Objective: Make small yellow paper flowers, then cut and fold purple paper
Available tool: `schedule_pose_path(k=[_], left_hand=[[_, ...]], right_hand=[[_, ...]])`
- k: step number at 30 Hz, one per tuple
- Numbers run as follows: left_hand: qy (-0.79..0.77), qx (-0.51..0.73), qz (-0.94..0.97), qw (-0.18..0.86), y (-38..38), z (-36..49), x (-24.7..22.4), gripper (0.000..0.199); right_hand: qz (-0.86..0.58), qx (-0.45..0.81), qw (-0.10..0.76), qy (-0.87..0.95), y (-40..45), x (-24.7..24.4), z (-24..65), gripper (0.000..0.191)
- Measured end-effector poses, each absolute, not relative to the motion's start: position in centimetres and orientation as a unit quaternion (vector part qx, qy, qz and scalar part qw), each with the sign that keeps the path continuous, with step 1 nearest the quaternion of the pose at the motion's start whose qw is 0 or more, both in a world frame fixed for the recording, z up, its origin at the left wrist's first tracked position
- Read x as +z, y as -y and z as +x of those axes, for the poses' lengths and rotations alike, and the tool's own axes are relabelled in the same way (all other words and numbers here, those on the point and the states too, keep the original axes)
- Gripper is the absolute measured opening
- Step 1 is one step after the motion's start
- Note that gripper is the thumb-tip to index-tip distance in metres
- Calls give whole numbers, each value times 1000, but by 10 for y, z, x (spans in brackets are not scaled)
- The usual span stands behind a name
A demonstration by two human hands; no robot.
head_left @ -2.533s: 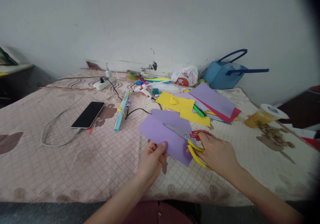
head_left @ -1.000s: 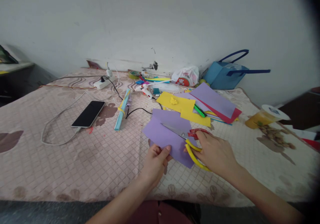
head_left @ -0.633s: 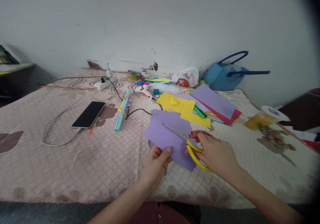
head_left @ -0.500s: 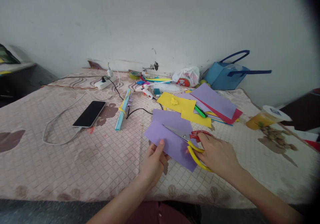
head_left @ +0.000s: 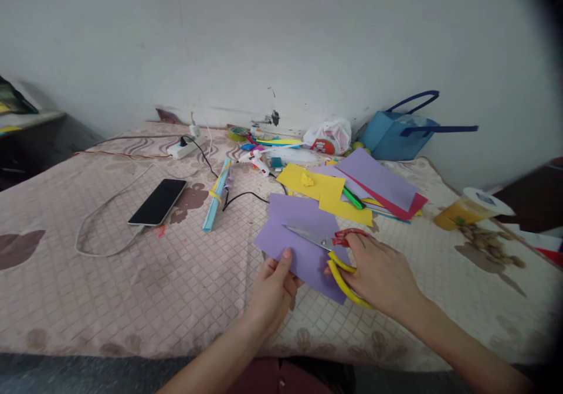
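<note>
My left hand (head_left: 275,282) pinches the near edge of a piece of purple paper (head_left: 303,265), thumb on top and fingers beneath. In my right hand (head_left: 380,271) is a pair of scissors (head_left: 316,240) with red and yellow handles. Their blades point left across the purple paper and look close together; I cannot tell whether they are cutting into it. Beyond the purple sheet lie pieces of yellow paper (head_left: 308,187), with a small crumpled yellow bit (head_left: 307,179) on top. A green cutter knife (head_left: 353,197) rests beside them.
Purple and red sheets (head_left: 380,177) lie stacked at the back right, before a blue bag (head_left: 396,136). A cup of orange drink (head_left: 466,209) stands right. Left are a phone (head_left: 157,202) on a cable and a folded light-blue paper strip (head_left: 217,197). A glue gun (head_left: 256,160) lies behind.
The scissors have shifted slightly left and down over the purple paper with my right hand. My left hand keeps its pinch on the sheet, moved slightly to the right.
</note>
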State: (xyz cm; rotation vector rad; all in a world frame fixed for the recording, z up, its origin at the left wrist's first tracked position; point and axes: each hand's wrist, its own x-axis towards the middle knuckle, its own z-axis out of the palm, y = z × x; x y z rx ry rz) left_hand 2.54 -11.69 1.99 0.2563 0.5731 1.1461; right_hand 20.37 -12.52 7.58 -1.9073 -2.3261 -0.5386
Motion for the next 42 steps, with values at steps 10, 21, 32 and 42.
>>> schedule_pose_path(k=[10,21,32,42], left_hand=[[-261,530,93,801,116,26,25,28],[-260,526,88,805,118,26,27,28],[-268,521,91,805,120,26,26,29],[-290,528,116,789,122,28,20,30]], right_hand=[[-610,-193,40,768,126,75,208,39],[-593,-224,46,772,127,73,210,38],[-628,-162,35,760,126,74,209,39],[-636,-141,22,758,126,77,202,40]])
